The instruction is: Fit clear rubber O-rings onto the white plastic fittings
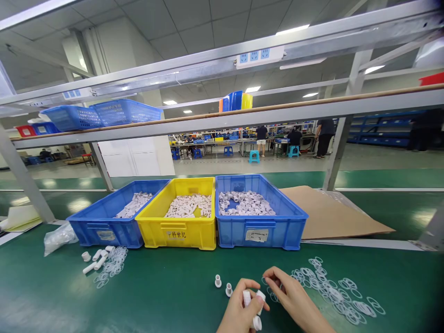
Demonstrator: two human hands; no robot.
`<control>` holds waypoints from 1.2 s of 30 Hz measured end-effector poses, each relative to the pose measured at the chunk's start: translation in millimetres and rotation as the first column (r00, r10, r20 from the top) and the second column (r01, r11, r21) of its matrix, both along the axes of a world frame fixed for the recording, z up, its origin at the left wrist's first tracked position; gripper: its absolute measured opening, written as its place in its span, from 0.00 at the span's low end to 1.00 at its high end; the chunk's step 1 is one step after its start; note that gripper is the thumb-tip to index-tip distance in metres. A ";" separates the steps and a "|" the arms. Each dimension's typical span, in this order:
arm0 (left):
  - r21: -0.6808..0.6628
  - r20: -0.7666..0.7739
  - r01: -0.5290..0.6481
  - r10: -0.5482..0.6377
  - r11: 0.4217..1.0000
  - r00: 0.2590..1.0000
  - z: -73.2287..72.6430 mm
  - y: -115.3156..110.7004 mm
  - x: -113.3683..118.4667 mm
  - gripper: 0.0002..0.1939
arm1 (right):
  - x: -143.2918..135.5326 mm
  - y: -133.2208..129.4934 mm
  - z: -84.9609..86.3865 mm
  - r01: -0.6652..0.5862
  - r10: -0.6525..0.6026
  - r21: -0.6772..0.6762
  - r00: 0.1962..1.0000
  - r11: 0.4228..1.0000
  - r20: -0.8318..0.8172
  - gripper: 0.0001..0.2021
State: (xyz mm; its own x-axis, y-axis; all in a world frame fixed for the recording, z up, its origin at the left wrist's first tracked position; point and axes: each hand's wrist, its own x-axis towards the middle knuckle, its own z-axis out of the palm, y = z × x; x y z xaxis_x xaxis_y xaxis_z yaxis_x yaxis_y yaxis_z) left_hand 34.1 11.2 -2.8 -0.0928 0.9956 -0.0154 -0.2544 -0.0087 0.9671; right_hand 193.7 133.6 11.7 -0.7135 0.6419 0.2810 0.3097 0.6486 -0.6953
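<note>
Carefully, our left hand (243, 309) should keep the small white plastic tube fittings (252, 300) clenched and steady (several at once), while our right hand (289, 292), fingertips pinched at a clear thin rubber ring (268, 280) just above the fittings, brings it squarely over one end.

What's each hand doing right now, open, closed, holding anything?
Left hand: closed around small white plastic fittings.
Right hand: fingertips pinched at a clear ring from the scattered rings; whether it grips the ring cannot be told.
</note>
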 end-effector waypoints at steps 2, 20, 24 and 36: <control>-0.006 -0.004 -0.005 0.005 1.000 1.000 -0.5 -0.1 -0.3 0.35 | -0.4 -6.8 9.6 -0.030 0.029 -0.044 0.999 0.999 -0.025 0.15; 0.055 -0.041 0.019 -0.016 0.998 0.999 1.7 -5.1 0.4 0.29 | -4.8 -20.1 21.2 -0.095 0.089 -0.152 0.995 0.984 -0.046 0.18; 0.050 -0.044 0.010 -0.008 0.999 0.999 0.3 -4.1 1.3 0.28 | -6.2 -24.4 26.2 -0.102 0.095 -0.166 0.994 0.981 -0.049 0.19; 0.115 -0.085 -0.046 0.056 0.992 0.995 -4.0 -2.5 1.3 0.25 | -4.5 -29.5 33.4 -0.138 0.121 -0.196 0.988 0.971 -0.097 0.16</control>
State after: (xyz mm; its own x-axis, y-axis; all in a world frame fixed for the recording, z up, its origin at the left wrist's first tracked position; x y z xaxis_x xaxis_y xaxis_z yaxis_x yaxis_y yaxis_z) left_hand 35.4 8.7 -6.7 -0.1391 0.9844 0.1073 -0.1649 -0.1298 0.9777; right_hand 189.2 104.1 45.1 -0.7738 0.5950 0.2172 0.1677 0.5231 -0.8356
